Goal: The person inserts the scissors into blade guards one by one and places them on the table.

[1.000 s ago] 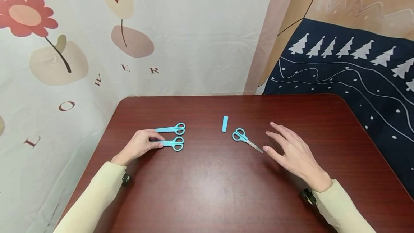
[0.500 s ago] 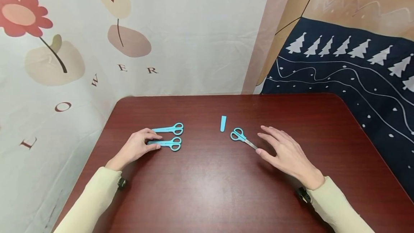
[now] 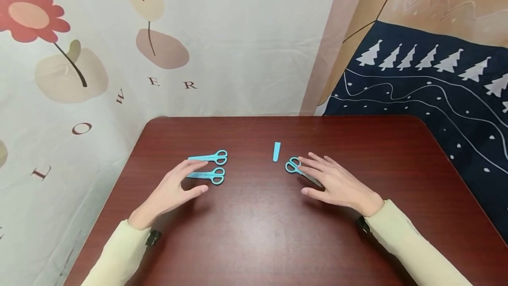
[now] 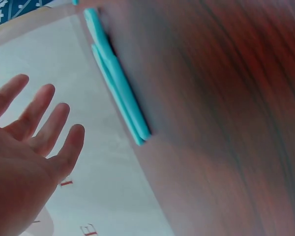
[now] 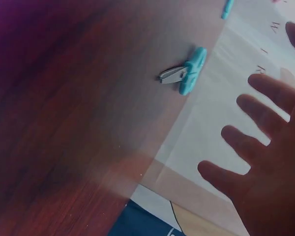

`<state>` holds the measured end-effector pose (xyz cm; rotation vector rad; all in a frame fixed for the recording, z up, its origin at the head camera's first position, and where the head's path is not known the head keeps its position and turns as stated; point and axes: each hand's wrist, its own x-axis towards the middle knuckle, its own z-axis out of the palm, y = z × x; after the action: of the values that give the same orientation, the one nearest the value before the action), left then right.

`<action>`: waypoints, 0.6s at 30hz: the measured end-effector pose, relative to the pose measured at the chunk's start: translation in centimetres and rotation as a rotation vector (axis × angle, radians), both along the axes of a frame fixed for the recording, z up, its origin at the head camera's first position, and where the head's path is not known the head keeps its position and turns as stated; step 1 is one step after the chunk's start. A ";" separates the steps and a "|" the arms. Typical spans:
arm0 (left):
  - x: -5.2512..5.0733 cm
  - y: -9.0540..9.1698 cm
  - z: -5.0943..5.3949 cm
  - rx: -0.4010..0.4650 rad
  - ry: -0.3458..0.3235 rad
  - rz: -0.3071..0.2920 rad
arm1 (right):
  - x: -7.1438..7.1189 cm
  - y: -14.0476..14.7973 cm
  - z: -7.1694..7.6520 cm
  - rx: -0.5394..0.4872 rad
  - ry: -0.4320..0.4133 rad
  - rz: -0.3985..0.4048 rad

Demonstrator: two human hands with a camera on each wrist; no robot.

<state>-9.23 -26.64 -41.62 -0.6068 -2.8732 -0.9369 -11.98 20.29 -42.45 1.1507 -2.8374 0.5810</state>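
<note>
At left of centre in the frame, a person's left hand [image 3: 168, 191] hung empty, thumb and fingers spread wide. Next to it on the bench [image 3: 254, 233] lay the upper scissors [image 3: 216, 158] and lower scissors [image 3: 212, 175], handles pointing right, blades apparently encased in blue sheaths [image 3: 198, 158]; no metal showed, so two of three pairs looked covered. Just right of the frame's middle, a loose sheath [image 3: 276, 152] lay by itself, seemingly holding nothing, though its inside could not be made out. Just beside it, the third scissors [image 3: 296, 170] sat with blades bare, aimed toward the lower right, the one pair left uncovered. Over those blades, at right of centre, hung the right hand [image 3: 339, 186], fingers fanned, gripping nothing.
</note>
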 end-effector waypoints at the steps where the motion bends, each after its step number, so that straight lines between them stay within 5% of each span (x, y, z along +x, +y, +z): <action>1: 0.2 0.2 0.1 0.011 0.008 -0.003 | -0.2 -0.1 0.0 0.014 -0.015 0.014; 11: 1.7 1.9 0.1 0.102 0.075 -0.055 | -1.7 -1.5 -1.0 0.136 -0.106 0.093; 18: 2.3 2.7 0.1 0.098 0.050 -0.058 | -2.5 -2.0 -1.3 0.165 -0.141 0.108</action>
<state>-6.94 -23.98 -41.54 -0.6971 -2.7613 -1.0476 -14.46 18.32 -43.75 1.3469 -3.0060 0.4572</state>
